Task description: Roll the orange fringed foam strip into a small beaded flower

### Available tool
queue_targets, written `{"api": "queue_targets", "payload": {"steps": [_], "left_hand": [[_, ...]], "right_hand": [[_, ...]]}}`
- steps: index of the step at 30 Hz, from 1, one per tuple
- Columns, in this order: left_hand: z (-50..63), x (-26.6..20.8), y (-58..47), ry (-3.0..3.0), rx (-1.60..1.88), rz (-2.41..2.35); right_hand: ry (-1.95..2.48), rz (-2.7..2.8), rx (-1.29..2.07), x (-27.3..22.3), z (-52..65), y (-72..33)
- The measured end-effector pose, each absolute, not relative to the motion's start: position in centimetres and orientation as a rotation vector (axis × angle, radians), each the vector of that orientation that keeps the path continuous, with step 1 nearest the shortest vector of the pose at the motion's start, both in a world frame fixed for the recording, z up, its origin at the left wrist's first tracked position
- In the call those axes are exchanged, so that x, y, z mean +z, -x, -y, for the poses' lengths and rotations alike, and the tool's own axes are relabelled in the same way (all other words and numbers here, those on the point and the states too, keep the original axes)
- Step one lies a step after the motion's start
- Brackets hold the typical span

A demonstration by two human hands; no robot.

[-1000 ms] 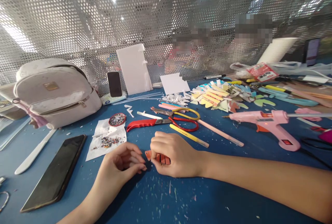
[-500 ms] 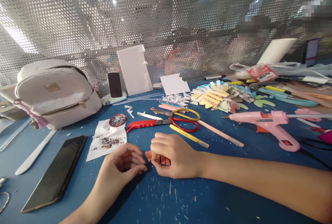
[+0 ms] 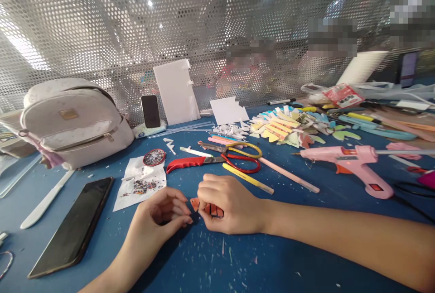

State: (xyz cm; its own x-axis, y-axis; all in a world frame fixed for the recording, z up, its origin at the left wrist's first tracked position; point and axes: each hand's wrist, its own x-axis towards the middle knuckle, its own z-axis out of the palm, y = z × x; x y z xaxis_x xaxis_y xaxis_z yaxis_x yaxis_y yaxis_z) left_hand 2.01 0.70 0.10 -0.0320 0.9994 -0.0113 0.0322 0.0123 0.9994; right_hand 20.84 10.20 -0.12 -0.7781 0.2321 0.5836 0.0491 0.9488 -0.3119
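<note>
Right hand (image 3: 231, 204) holding orange striped piece (image 3: 215, 210), left hand (image 3: 155, 213) curled nearby, pink glue gun (image 3: 355, 157), blue table (image 3: 272, 261)

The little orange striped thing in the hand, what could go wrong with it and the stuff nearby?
The orange striped piece might get bent or squashed if the right hand, which is curled around it, squeezes too hard. The left hand is right by the white paper, so a bump could scatter the loose bits on it. The pink glue gun may be hot, since its switch looks red, so touching its tip could burn.
</note>
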Motion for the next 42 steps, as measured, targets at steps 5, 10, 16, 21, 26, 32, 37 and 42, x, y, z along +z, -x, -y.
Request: {"api": "queue_targets", "payload": {"steps": [5,10,16,21,26,32,37,42], "left_hand": [[-0.73,-0.04,-1.93,-1.222,1.211,-1.256],[-0.7,0.06,-2.02,-1.222,1.222,-1.254],[-0.62,0.1,-2.12,-1.217,1.222,-1.255],[-0.66,0.05,-2.1,-1.229,1.216,-1.269],[-0.61,0.15,-2.2,-1.242,1.206,-1.287],[-0.63,0.16,-2.04,-1.286,1.191,-1.319],[-0.51,0.22,-2.02,-1.352,1.185,-1.365],[-0.4,0.05,-1.99,-1.476,1.186,-1.433]], "right_hand": [[0.188,2.457,0.355,-0.23,-10.26,-20.81],[0.201,2.457,0.356,-0.38,-10.27,-20.81],[0.202,2.452,0.339,-0.15,-10.21,-20.74],[0.216,2.453,0.336,-0.25,-10.21,-20.79],[0.204,2.449,0.338,-0.3,-10.21,-20.81],[0.19,2.492,0.314,-0.15,-10.23,-20.83],[0.179,2.501,0.309,0.0,-10.17,-20.89],[0.172,2.5,0.3,-0.14,-10.17,-20.93]]}}
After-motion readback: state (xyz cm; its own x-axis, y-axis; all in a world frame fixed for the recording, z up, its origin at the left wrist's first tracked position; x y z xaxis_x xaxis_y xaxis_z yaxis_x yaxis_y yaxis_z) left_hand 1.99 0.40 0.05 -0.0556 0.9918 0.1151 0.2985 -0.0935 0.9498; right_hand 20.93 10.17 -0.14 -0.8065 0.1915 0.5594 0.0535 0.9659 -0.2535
